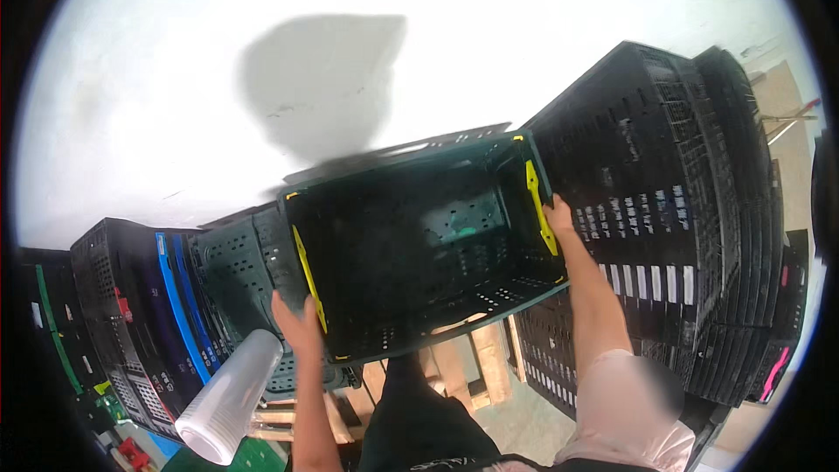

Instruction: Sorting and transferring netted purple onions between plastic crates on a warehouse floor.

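A dark green, perforated plastic crate (pixel 393 236) with yellow handle bars is held up before me, its open side facing me. My right hand (pixel 559 215) grips its right end beside the yellow bar. At the crate's left end is my left hand (pixel 300 324), the thumb and fingers apart; its fingers are by the lower part of the left yellow bar, and whether they grip the rim cannot be told. A stack of nested translucent plastic cups or tubs (pixel 229 396) lies just left of my left wrist.
Tall stacks of black crates (pixel 629 210) stand on the right. Black and blue crates (pixel 141 301) and grey-green crates (pixel 239 262) stand on the left. Below lies a wooden pallet (pixel 488 367). A white wall (pixel 459 46) rises behind.
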The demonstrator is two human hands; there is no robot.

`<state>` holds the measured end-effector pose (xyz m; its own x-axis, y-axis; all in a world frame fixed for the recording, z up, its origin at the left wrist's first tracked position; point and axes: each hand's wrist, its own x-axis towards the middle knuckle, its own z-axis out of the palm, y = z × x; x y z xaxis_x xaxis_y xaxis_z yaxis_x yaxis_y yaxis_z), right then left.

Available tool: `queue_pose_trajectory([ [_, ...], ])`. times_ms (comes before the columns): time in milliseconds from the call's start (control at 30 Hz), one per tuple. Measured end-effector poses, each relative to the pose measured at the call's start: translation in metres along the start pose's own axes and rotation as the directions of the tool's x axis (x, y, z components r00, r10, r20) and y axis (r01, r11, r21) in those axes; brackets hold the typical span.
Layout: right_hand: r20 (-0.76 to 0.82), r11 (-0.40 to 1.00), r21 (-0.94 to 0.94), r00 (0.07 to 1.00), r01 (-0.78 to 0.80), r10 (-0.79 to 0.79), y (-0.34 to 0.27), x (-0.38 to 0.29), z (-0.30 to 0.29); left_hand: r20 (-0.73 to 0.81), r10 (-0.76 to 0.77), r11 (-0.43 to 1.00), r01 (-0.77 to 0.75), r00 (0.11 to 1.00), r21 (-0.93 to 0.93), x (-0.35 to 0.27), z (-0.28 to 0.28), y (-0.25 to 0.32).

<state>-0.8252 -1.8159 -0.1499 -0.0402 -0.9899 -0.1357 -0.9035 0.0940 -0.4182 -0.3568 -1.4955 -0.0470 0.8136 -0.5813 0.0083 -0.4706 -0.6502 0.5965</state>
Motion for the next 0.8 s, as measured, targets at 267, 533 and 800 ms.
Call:
queue_pose_trajectory([
  [267,0.668,0.67,0.382,0.691,-0.636,0.276,-0.018,0.04,-0.014,0.773,-0.369,0.448,0.827,0.517,-0.34,0.085,0.066,-0.058],
  [533,0.487,0.995,-0.068,0.873,0.078,-0.035,-0.157,-0.071,0.091,0.491,-0.428,0.888,0.455,0.759,0.071,0.051,0.165,0.031],
  [800,0.402,0.876,0.2,0.779,0.439,-0.482,-0.178,-0.207,0.002,0.267,0.673,0.74,-0.636,0.69,-0.222,0.039,0.2,0.146],
])
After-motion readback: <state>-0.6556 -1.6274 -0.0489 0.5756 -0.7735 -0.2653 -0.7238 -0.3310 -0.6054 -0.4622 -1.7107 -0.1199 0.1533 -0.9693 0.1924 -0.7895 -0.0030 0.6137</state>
